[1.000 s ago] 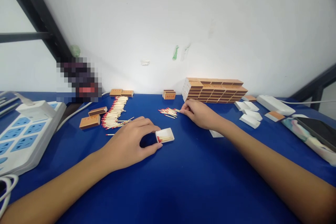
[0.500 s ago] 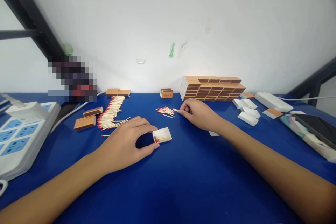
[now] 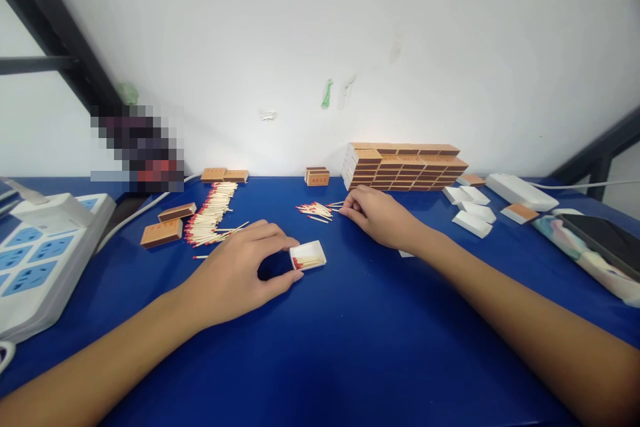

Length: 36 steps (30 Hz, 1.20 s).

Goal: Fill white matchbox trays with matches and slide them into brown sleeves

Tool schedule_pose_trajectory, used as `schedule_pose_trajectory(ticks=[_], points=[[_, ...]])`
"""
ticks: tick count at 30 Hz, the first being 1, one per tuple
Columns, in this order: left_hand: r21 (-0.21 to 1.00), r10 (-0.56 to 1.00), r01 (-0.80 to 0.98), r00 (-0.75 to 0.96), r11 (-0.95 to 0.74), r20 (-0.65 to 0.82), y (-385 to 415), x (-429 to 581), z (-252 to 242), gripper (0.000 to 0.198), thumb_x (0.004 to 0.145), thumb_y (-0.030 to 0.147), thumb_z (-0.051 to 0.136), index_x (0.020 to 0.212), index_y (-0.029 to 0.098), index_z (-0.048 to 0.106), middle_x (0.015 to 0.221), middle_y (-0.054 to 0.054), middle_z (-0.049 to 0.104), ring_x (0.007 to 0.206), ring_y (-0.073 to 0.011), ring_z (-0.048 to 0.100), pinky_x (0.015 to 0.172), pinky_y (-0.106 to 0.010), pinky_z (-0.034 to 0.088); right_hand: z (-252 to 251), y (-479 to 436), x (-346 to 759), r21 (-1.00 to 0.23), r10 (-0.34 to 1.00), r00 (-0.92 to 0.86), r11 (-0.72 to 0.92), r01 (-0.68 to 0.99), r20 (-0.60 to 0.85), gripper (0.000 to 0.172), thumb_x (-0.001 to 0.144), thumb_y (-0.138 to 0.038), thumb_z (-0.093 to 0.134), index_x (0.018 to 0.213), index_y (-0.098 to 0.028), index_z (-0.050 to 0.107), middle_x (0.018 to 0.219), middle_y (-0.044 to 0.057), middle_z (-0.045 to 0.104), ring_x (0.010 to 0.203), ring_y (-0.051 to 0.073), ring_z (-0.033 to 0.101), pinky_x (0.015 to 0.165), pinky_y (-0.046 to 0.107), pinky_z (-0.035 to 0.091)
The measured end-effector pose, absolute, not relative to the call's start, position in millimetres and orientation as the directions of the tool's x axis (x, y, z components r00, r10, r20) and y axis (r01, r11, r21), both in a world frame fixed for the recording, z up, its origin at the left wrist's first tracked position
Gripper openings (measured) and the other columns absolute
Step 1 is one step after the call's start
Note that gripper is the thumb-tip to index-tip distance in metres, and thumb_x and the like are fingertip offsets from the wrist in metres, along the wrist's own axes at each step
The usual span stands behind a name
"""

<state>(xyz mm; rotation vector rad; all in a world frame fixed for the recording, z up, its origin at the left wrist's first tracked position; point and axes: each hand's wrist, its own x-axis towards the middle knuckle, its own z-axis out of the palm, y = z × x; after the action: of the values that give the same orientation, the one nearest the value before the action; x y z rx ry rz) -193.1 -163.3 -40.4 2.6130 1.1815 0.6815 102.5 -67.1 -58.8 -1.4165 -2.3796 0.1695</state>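
My left hand (image 3: 245, 273) grips the left end of a small white matchbox tray (image 3: 312, 251) between thumb and fingers. Red-tipped matches (image 3: 306, 262) lie along the near side inside that tray. Farther back, my right hand (image 3: 377, 213) pinches the plain ends of a couple of matches (image 3: 337, 205), their red heads pointing left. Just left of those fingers is a small loose heap of matches (image 3: 313, 209) on the blue tabletop. A long row of piled matches (image 3: 213, 213) stretches behind my left hand.
Stacked matchboxes (image 3: 407, 167) stand against the wall. Two upright matchboxes (image 3: 317, 177) are left of them. Several white trays (image 3: 473, 223), a white power strip (image 3: 520, 193) and a phone (image 3: 605, 237) lie at right. Orange matchboxes (image 3: 163, 233) and a large socket strip (image 3: 60, 260) occupy the left.
Between my right fingers, a second match now shows beside the first, drawn slightly away from the small heap. My left hand and the tray stay in place.
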Motion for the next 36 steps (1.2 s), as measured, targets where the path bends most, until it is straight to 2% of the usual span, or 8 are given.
schedule_pose_trajectory(ticks=[4,10,18,21,23,26,30,36], points=[[0.357,0.747,0.657,0.581,-0.664,0.323,-164,-193,-40,0.027,0.096,0.037,0.071,0.120,0.023,0.074,0.110,-0.005,0.073,0.101,-0.0238,0.067,0.088,-0.040,0.054,-60,-63,105,-0.272,0.842,-0.466,0.531,0.803,0.271,0.010,0.103,-0.026,0.055,0.097,-0.020,0.061,0.103,0.009,0.066,0.083,0.021,0.061,0.074,0.032,0.043],[0.357,0.746,0.655,0.580,-0.666,0.328,-164,-194,-42,0.028,0.096,0.036,0.071,0.121,0.024,0.074,0.111,-0.005,0.073,0.103,-0.0232,0.067,0.089,-0.040,0.054,-63,-58,104,-0.309,0.830,-0.462,0.549,0.776,0.314,0.010,0.102,-0.030,0.060,0.101,-0.020,0.064,0.096,0.006,0.062,0.081,0.019,0.058,0.072,0.031,0.042],[0.352,0.752,0.664,0.574,-0.660,0.324,-164,-193,-41,0.028,0.096,0.037,0.071,0.120,0.024,0.074,0.111,-0.005,0.073,0.101,-0.0239,0.067,0.087,-0.040,0.054,-61,-57,105,-0.310,0.847,-0.444,0.523,0.794,0.292,0.012,0.103,-0.028,0.058,0.096,-0.019,0.063,0.098,0.007,0.064,0.082,0.020,0.059,0.073,0.031,0.042],[0.330,0.754,0.680,0.555,-0.654,0.350,-164,-193,-40,0.025,0.096,0.036,0.071,0.118,0.025,0.075,0.108,-0.005,0.074,0.099,-0.0238,0.067,0.084,-0.039,0.054,-50,-69,99,-0.345,0.834,-0.440,0.542,0.766,0.333,0.012,0.103,-0.028,0.060,0.094,-0.020,0.063,0.098,0.007,0.064,0.081,0.020,0.059,0.072,0.031,0.042],[0.317,0.756,0.692,0.539,-0.649,0.371,-163,-193,-40,0.025,0.097,0.038,0.070,0.117,0.024,0.075,0.107,-0.005,0.075,0.098,-0.0239,0.066,0.083,-0.039,0.054,-41,-83,90,-0.374,0.805,-0.470,0.587,0.718,0.363,0.011,0.103,-0.028,0.060,0.095,-0.021,0.063,0.097,0.005,0.064,0.081,0.019,0.059,0.071,0.030,0.041],[0.307,0.755,0.699,0.526,-0.646,0.391,-163,-194,-40,0.026,0.096,0.039,0.070,0.117,0.024,0.076,0.107,-0.005,0.075,0.098,-0.0242,0.066,0.083,-0.039,0.054,-35,-110,72,-0.395,0.742,-0.594,0.669,0.630,0.311,0.011,0.106,-0.026,0.057,0.096,-0.022,0.062,0.100,0.005,0.064,0.082,0.017,0.059,0.071,0.029,0.042],[0.318,0.757,0.695,0.527,-0.645,0.386,-163,-193,-41,0.026,0.096,0.039,0.070,0.116,0.023,0.076,0.109,-0.006,0.075,0.099,-0.0245,0.067,0.085,-0.040,0.054,-38,-133,56,-0.334,0.683,-0.682,0.727,0.600,0.260,0.012,0.107,-0.024,0.055,0.097,-0.021,0.061,0.103,0.005,0.065,0.081,0.017,0.059,0.070,0.030,0.042],[0.342,0.752,0.673,0.543,-0.656,0.373,-165,-192,-41,0.026,0.096,0.038,0.071,0.118,0.024,0.076,0.110,-0.006,0.075,0.101,-0.0246,0.067,0.088,-0.040,0.054,-44,-116,64,-0.413,0.738,-0.578,0.675,0.612,0.349,0.011,0.104,-0.030,0.060,0.097,-0.023,0.065,0.093,0.003,0.064,0.077,0.017,0.058,0.070,0.030,0.044]])
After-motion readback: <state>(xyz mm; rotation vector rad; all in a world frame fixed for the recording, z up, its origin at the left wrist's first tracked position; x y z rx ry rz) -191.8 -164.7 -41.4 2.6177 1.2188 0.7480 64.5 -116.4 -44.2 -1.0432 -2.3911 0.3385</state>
